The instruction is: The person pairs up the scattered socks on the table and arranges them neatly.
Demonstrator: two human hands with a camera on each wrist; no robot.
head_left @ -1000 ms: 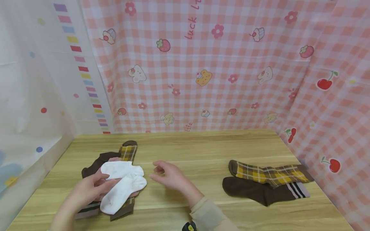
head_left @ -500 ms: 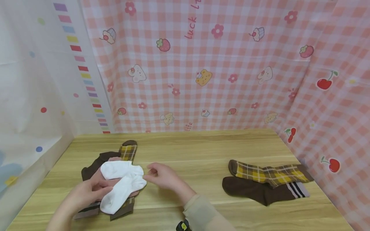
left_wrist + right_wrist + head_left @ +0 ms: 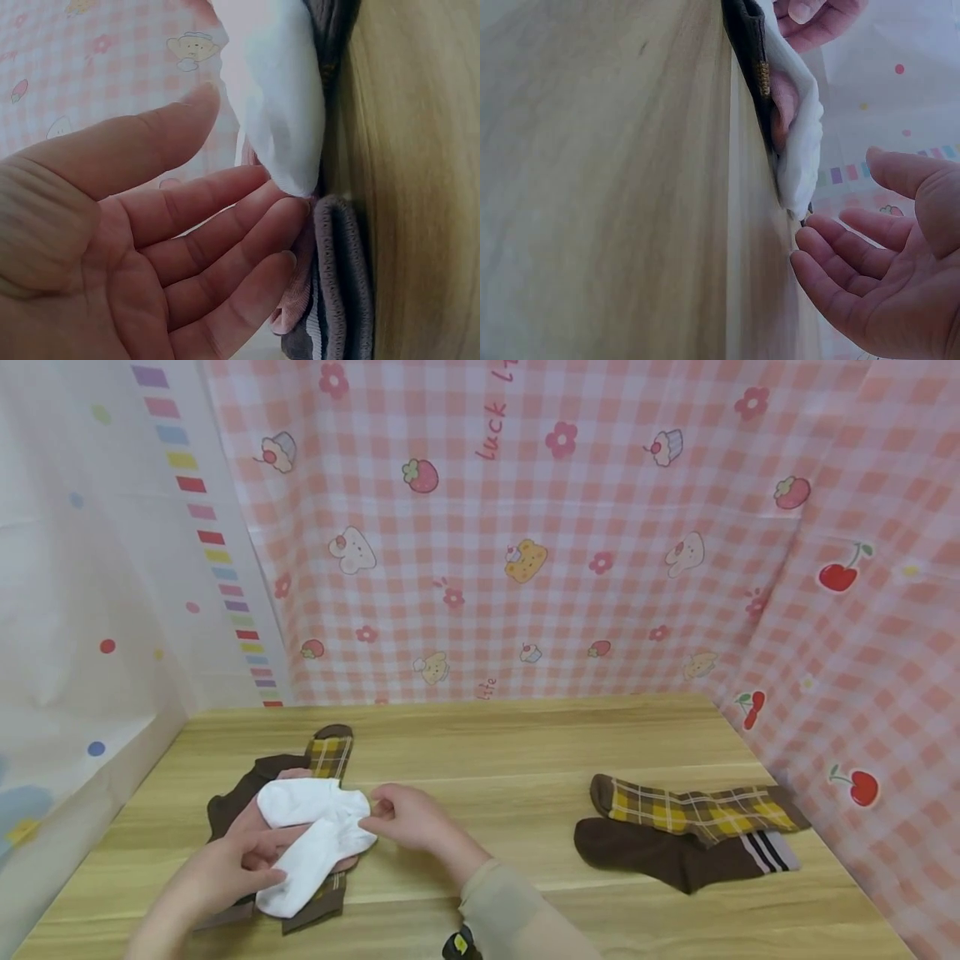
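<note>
**Hands flank a sock pile**

Head view: left hand and right hand on either side of two white socks, topmost on a pile near the left edge of the surface. Wrist views show the fingers best. Left wrist: fingers loosely extended, thumb spread away, tips at the pile's side by a white sock's rounded end. Right wrist: fingers relaxed, thumb apart, tips just beside the white fabric; contact I can't judge. Side-on there, pink fabric lies under white. Count: white, two; within the pile, one plaid sock, one brown sock; pink, unclear. Head view only: second plaid sock, second brown sock, together near the right edge.
</note>
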